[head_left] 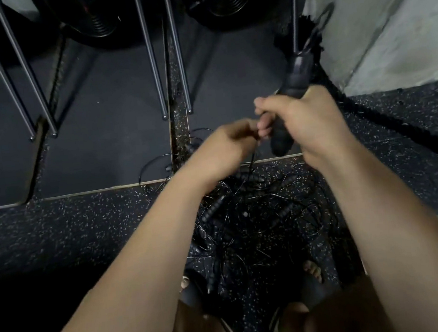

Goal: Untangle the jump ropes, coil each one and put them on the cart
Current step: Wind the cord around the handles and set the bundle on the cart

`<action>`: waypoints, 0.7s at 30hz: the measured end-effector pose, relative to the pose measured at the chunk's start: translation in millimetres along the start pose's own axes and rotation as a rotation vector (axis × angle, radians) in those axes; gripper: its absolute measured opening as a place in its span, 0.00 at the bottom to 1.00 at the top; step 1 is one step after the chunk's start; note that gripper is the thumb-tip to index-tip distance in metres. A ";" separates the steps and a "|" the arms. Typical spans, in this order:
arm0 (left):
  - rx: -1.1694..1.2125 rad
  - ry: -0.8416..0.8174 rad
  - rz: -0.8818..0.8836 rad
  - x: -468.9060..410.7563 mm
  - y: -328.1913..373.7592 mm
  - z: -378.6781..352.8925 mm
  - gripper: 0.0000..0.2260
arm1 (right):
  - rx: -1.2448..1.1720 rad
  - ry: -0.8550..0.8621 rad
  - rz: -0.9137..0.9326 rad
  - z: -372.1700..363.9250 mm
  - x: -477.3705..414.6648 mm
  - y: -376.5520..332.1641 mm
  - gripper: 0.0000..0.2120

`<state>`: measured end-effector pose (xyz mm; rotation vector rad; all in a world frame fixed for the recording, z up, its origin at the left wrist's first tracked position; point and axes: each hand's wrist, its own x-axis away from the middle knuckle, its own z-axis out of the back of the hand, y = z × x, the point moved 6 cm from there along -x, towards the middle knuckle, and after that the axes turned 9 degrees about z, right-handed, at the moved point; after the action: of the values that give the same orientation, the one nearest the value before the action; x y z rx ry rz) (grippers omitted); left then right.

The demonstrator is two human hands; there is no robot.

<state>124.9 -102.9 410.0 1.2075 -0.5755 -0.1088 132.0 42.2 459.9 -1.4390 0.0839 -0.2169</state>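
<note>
Tangled jump ropes (258, 215) lie on the speckled floor (84, 228) before dark mats (107, 139), metal legs (150, 54) and a grey wall (387, 26). The right hand (308, 126) wraps its fingers round a handle (293, 82); the left hand (224, 149) pinches a cord (252, 162).

1. Your right hand (307, 121) grips a black ribbed jump-rope handle (295, 76), which tilts up and away from you.
2. Your left hand (226, 143), just beside the right, pinches a thin black cord (252, 162) that runs downward.
3. A tangled heap of black jump ropes (257, 210) lies on the black speckled rubber floor (83, 220), between your sandalled feet (314, 277) and the dark flat mats (100, 124).
4. A thick black braided rope (397, 122) lies at right.
5. Slanted grey metal rods (153, 64) stand on the mats.
</note>
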 end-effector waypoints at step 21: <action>0.081 0.482 -0.095 -2.0 24.8 40.3 0.08 | 0.225 -0.135 -0.080 -13.7 2.6 28.0 0.05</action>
<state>98.6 -127.2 441.1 1.2838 -0.1013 0.1256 134.6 31.5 430.6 -1.2304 -0.1058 -0.1876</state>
